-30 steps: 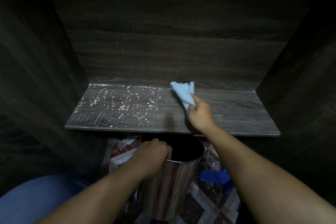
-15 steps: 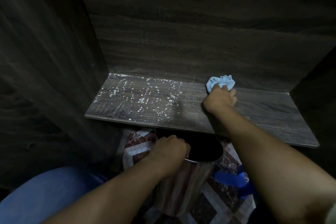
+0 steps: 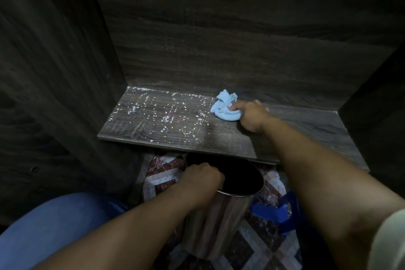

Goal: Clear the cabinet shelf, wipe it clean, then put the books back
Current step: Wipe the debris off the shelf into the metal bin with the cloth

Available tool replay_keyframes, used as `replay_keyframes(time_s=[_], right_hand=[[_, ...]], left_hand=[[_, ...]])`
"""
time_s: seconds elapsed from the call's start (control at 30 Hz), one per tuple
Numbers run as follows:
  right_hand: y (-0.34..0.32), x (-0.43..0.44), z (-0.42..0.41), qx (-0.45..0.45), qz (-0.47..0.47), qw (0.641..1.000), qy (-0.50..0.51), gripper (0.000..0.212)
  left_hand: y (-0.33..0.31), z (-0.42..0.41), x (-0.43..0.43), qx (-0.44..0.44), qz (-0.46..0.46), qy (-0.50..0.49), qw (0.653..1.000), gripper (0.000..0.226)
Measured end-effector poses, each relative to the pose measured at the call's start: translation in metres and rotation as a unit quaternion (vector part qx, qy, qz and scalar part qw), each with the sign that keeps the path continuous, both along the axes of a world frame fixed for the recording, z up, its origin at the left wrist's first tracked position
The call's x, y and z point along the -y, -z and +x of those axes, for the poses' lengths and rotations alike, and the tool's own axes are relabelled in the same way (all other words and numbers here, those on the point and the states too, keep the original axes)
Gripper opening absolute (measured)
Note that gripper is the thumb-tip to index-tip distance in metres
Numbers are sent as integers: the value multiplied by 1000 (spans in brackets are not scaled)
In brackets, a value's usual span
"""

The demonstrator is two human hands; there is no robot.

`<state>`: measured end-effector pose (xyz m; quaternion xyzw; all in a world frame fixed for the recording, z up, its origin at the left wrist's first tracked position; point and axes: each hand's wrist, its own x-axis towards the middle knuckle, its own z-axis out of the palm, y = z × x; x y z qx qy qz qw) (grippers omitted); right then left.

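Note:
The dark wooden cabinet shelf holds no books. White crumbs are scattered over its left half. My right hand grips a crumpled light blue cloth and presses it on the shelf near the back wall, at the right edge of the crumbs. My left hand grips the rim of a shiny metal bin that stands on the floor just below the shelf's front edge. No books are in view.
Dark wooden side walls and a back panel enclose the shelf. A patterned tile floor lies below. A blue object sits on the floor right of the bin. My blue-clad knee is at lower left.
My right hand has carried the cloth from mid-shelf to the back wall and now presses it leftwards at the crumbs' edge. The left hand stays on the bin rim.

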<state>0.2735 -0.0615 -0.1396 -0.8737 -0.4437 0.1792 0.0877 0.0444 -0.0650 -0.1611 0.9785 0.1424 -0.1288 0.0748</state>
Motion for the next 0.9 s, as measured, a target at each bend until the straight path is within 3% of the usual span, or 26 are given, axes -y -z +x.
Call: replay_keyframes(time_s=[0.17, 0.37, 0.6, 0.77, 0.9], right_hand=[[7, 32, -13, -50, 49, 998, -2, 44], [6, 76, -37, -88, 30, 996, -10, 52], [-22, 120, -62, -148, 2, 989, 5, 43], [-46, 142, -74, -140, 161, 973, 83, 46], [-30, 154, -87, -14, 258, 961, 103, 54]], left_hand=[[0, 0, -2, 20, -9, -6, 1000, 26], [-1, -6, -3, 17, -13, 0, 1000, 24], [-8, -10, 1, 16, -17, -11, 1000, 24], [-11, -8, 7, 20, -9, 9, 1000, 19], [-12, -9, 9, 23, -13, 5, 1000, 20]])
